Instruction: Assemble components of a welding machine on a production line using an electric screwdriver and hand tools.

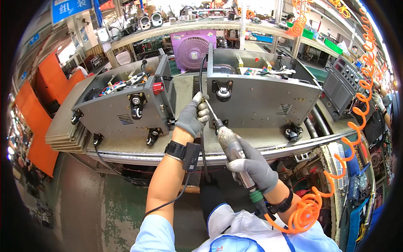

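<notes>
My right hand (253, 165), in a grey glove, is wrapped round an air screwdriver (232, 145) with a long thin bit pointing up and left. My left hand (194, 114), gloved too, is closed at the bit's tip, its fingers pinched by a small metal piece (205, 97) whose kind I cannot make out. A black cable (201, 77) passes down behind these fingers. Just right of the tip stands a grey metal machine case (262, 101), open on top, with wires inside and black casters on the facing side. A second such case (126, 107) stands at the left.
An orange coiled air hose (305, 212) runs from the screwdriver up the right side. A purple fan (193, 52) stands behind the cases. Stacked flat panels (67, 130) lie at the left of the bench (189, 147). Another machine (342, 86) with a control panel stands at the right.
</notes>
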`<state>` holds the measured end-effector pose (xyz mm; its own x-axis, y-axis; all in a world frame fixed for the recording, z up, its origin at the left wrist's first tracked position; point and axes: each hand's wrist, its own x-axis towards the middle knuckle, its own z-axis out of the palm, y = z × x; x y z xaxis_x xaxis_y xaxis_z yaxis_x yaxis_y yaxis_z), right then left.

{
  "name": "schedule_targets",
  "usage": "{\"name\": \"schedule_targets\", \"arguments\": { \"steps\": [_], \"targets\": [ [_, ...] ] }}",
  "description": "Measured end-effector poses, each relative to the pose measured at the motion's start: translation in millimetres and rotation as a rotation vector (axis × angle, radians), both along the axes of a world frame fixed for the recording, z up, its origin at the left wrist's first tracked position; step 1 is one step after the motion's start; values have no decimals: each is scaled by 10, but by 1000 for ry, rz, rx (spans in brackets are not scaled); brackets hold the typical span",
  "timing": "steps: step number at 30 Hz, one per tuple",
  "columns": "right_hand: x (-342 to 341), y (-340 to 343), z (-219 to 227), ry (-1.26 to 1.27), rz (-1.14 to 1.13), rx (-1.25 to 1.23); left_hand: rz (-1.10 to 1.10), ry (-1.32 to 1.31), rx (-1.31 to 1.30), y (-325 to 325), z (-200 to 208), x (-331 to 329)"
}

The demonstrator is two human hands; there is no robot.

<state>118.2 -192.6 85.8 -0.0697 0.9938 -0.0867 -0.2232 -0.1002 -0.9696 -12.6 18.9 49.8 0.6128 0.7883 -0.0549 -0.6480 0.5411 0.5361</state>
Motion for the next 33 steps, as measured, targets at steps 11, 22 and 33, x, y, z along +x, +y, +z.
{"name": "schedule_targets", "arguments": {
  "steps": [11,22,33],
  "targets": [
    [106,45,-72,-131,61,22,31,166,114,-39,-5,-11],
    [100,196,-211,-233,-19,166,17,182,252,17,-76,8],
    [-281,516,-240,132,-267,158,115,53,-113,50,-467,-25]
  ]
}}
